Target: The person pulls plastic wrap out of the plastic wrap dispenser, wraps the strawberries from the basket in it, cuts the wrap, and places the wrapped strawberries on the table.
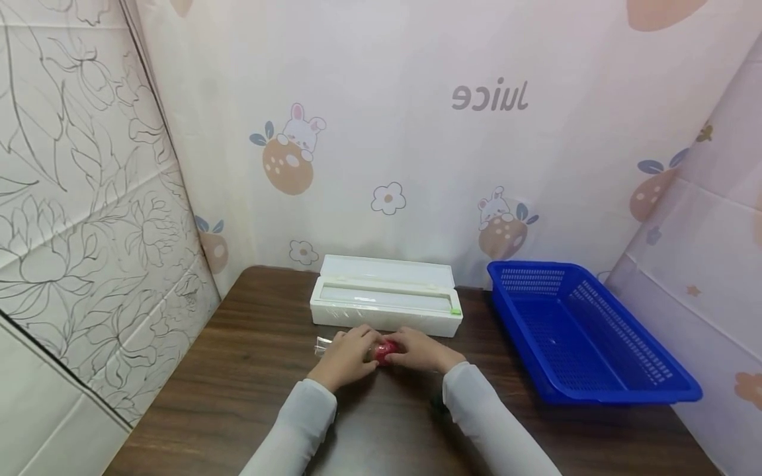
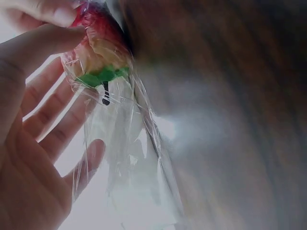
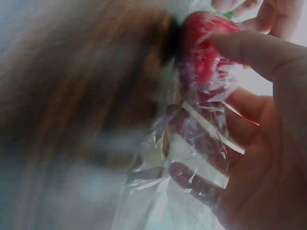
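A red and yellow apple [image 1: 385, 352] with a green collar and a dark stem is wrapped in clear plastic film [image 2: 129, 177]. My left hand [image 1: 351, 357] grips its stem side, thumb across the front and fingers behind. From the other side my right hand [image 1: 425, 350] holds the red end, the thumb pressed on it through the film. Loose film trails past both hands, lying over the fingers in the right wrist view. Just behind the hands stands a white cling film dispenser box [image 1: 387, 318] with its lid raised and a green slider [image 1: 456, 311] at the right end.
A blue plastic basket [image 1: 595, 393] stands on the right of the brown wooden table [image 1: 238, 370]. Something small and dark green [image 1: 439, 402] lies beside the right sleeve. Patterned sheets hang behind the table and along both sides.
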Tool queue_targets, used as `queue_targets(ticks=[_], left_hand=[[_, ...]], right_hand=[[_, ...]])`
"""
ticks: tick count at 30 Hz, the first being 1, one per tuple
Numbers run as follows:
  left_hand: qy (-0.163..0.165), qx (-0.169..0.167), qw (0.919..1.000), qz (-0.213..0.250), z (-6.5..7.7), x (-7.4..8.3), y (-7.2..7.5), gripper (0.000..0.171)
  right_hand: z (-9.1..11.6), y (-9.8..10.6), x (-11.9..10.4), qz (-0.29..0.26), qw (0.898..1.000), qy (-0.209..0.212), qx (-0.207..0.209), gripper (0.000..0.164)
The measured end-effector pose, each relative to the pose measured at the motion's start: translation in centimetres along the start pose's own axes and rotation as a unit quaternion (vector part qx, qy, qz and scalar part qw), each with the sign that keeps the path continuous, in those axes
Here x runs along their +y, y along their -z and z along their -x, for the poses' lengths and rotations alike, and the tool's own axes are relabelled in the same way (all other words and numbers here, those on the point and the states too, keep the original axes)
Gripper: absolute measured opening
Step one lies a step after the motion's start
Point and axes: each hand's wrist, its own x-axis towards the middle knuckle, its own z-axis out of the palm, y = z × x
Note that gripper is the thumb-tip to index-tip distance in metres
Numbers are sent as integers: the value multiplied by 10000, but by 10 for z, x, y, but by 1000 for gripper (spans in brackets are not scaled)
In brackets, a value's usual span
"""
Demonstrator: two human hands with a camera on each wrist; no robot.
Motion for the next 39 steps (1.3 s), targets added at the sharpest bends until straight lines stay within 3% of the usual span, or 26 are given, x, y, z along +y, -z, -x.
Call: queue_targets(ticks=[8, 16, 23, 27, 34, 39], left_hand=[[344, -212, 9983, 426, -8, -5, -4, 46], [424, -269, 9980, 372, -13, -10, -7, 52], [365, -221, 9980, 470, -14, -15, -10, 51], [321, -261, 9972, 630, -14, -17, -8, 52], [480, -472, 9955, 664, -14, -18, -9, 57], [527, -407, 9946, 798, -14, -19, -9, 57]], right_hand=[[15, -6, 12, -296, 9973, -333, 585, 31], [26, 0, 20, 321, 9928, -543, 1021, 25], [29, -4, 29, 982, 9809, -1014, 1339, 16], [30, -6, 29, 1226, 9711, -1298, 1583, 22], [26, -4, 16, 1087, 9657, -742, 2238, 25], [24, -6, 10, 1186, 9617, -656, 2383, 23]])
